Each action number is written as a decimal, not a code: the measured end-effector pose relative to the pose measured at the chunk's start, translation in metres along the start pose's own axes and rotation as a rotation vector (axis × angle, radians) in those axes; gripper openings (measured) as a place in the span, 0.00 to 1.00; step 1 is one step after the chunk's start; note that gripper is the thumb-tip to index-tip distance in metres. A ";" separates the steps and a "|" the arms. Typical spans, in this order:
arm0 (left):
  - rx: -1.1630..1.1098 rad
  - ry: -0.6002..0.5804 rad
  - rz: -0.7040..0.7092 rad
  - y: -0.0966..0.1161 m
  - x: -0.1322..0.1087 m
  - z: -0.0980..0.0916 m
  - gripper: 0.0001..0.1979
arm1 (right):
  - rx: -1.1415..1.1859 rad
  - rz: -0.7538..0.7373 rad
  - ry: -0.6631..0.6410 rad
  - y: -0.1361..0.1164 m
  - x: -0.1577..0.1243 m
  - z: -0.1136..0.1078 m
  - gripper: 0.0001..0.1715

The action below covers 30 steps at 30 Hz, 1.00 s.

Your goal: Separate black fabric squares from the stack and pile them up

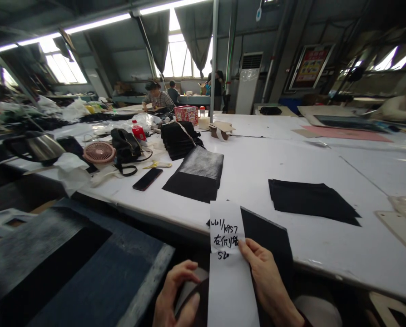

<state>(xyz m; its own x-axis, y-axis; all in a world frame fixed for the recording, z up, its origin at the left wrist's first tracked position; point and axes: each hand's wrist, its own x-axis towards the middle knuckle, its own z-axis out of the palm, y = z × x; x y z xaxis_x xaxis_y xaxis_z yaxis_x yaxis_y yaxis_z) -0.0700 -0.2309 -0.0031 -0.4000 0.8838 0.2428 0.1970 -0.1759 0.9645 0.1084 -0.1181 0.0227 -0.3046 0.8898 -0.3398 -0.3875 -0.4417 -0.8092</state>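
Observation:
My right hand (266, 270) pinches a long white paper strip (228, 284) with handwriting in black on its upper part. Behind the strip a dark fabric piece (269, 234) leans over the table's front edge; whether my fingers also grip it I cannot tell. To the left of the paper, my left hand (179, 290) is held with fingers curved and apart, nothing between them. Just beyond lies a stack of black pieces (199, 177) with a greyish, whitened upper part. Another stack of black pieces (308, 199) rests further right on the table.
The white table (250, 168) carries a phone (147, 179), a pink fan (99, 152), a black bag (124, 145), a kettle (41, 147) and bundled black pieces (178, 138). At lower left is a blue-grey board (121, 272) with dark material. Several people sit or stand farther back.

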 end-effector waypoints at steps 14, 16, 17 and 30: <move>-0.678 -0.297 -0.586 0.038 0.009 0.034 0.18 | 0.005 -0.017 -0.020 0.015 -0.052 0.014 0.27; -0.699 -0.275 -0.581 0.041 0.004 0.033 0.17 | -0.003 -0.024 -0.017 0.019 -0.057 0.016 0.27; -0.701 -0.266 -0.581 0.041 0.002 0.032 0.17 | -0.009 -0.025 -0.013 0.020 -0.060 0.017 0.27; -0.725 -0.264 -0.620 0.037 -0.007 0.025 0.20 | 0.029 0.043 -0.016 0.028 -0.066 0.022 0.27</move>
<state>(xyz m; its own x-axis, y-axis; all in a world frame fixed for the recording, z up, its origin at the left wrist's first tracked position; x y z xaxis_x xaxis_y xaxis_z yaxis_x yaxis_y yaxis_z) -0.0372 -0.2325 0.0281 -0.0176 0.9619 -0.2729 -0.6107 0.2057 0.7647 0.0981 -0.1917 0.0331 -0.3356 0.8680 -0.3660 -0.3982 -0.4829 -0.7799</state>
